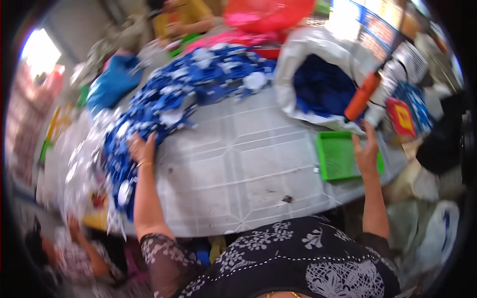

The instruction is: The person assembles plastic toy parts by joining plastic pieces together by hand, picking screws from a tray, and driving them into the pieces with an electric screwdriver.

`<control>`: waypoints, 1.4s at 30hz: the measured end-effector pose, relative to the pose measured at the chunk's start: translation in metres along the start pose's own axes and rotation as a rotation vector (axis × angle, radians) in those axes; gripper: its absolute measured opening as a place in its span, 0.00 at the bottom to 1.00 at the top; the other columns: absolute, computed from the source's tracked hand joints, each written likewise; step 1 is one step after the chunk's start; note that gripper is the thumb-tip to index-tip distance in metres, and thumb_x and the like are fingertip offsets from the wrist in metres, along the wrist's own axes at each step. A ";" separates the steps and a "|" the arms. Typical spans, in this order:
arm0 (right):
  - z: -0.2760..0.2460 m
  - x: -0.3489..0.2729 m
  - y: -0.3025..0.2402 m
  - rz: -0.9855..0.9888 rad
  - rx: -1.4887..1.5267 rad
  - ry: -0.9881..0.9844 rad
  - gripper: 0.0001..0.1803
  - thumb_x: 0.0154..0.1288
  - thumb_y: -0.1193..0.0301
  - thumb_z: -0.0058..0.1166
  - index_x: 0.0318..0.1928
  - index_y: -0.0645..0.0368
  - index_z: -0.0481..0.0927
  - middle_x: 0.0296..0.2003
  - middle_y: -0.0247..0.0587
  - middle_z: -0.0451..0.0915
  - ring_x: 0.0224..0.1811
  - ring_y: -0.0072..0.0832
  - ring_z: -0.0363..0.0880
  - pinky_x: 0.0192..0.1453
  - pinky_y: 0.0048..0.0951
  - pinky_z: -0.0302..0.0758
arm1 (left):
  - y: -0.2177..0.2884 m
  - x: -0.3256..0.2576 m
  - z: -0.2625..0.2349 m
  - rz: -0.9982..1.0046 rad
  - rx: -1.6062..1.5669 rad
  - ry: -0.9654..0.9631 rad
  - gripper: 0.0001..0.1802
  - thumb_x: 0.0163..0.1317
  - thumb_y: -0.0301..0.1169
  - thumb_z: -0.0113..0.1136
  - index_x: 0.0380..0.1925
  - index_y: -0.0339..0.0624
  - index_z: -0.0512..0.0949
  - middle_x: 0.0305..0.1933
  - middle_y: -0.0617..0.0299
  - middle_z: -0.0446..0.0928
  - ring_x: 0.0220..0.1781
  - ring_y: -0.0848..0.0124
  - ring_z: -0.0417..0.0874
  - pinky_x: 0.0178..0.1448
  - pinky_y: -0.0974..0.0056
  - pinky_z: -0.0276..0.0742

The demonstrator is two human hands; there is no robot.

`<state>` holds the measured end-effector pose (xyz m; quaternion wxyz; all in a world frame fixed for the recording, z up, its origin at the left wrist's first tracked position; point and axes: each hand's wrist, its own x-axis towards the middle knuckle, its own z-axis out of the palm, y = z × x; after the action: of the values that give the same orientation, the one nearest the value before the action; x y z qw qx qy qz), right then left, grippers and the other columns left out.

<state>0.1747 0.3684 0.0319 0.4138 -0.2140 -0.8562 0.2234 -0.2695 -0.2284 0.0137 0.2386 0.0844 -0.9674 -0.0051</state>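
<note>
- The left hand [142, 149] is spread, thumb parted from fingers; nothing is seen gripped.
- Around its fingers and beyond, blue-and-white cut pieces [166, 102] are heaped; contact cannot be told.
- The right hand [366, 153] is half opened, nothing seen held, over a green tray [340, 161].
- Just beyond its fingertips, an orange-handled tool [362, 97] is seen.
- Farther beyond, dark blue pieces [323, 84] are contained in a white sack [287, 94].

No lettering can be read; the red-and-yellow packet [400, 117] at the right is too blurred; so is the blue mark on the whitish bag [437, 237] at lower right.
</note>
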 end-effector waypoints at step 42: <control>0.051 0.027 -0.152 -0.101 0.819 -0.654 0.32 0.68 0.76 0.70 0.70 0.59 0.73 0.49 0.36 0.79 0.47 0.20 0.81 0.56 0.27 0.81 | 0.214 -0.235 -0.178 0.149 -1.942 -1.403 0.15 0.76 0.32 0.61 0.55 0.33 0.79 0.34 0.57 0.85 0.29 0.73 0.86 0.32 0.71 0.80</control>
<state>0.0911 0.2501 0.1054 0.1850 0.0876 -0.7925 0.5745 -0.0167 0.0270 0.0733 -0.3768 -0.2081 -0.4815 -0.7634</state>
